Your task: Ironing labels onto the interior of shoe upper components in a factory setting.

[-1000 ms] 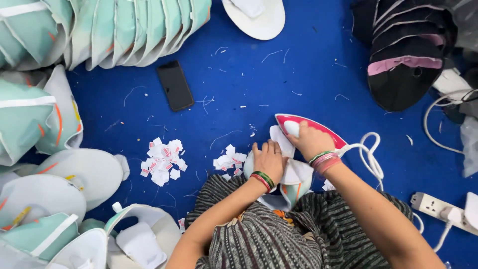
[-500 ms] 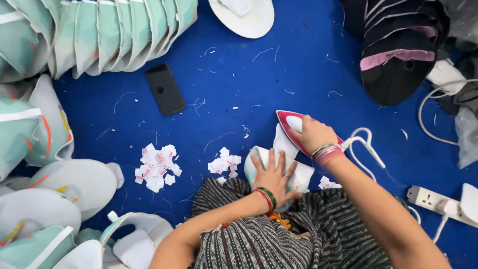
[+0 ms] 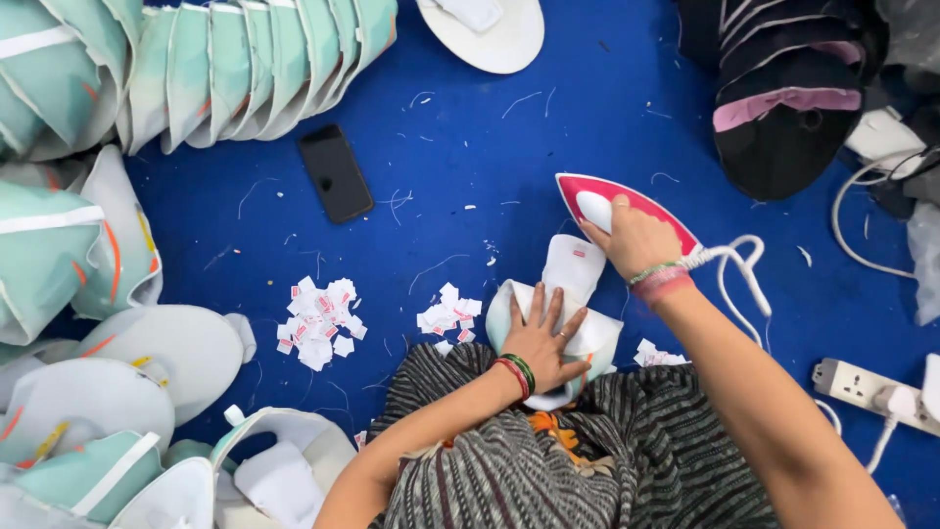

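Note:
My right hand (image 3: 634,237) grips the handle of a red and white clothes iron (image 3: 595,202), which rests on the blue cloth just beyond a white cap piece (image 3: 574,274). My left hand (image 3: 543,338) lies flat with spread fingers on the near part of that white piece, pressing it down. Both wrists carry coloured bangles. A small label sits on the white strip near the iron's edge. The iron's white cord (image 3: 736,269) loops off to the right.
Two heaps of small white and red labels (image 3: 318,323) (image 3: 448,313) lie left of my hands. A black phone (image 3: 335,172) lies farther back. Stacks of mint and white cap pieces (image 3: 225,69) fill the left, black caps (image 3: 788,98) the right, a power strip (image 3: 862,387) near right.
My right hand has slid the iron away from me and to the right, off the white piece. My left hand has spread flat on the fabric.

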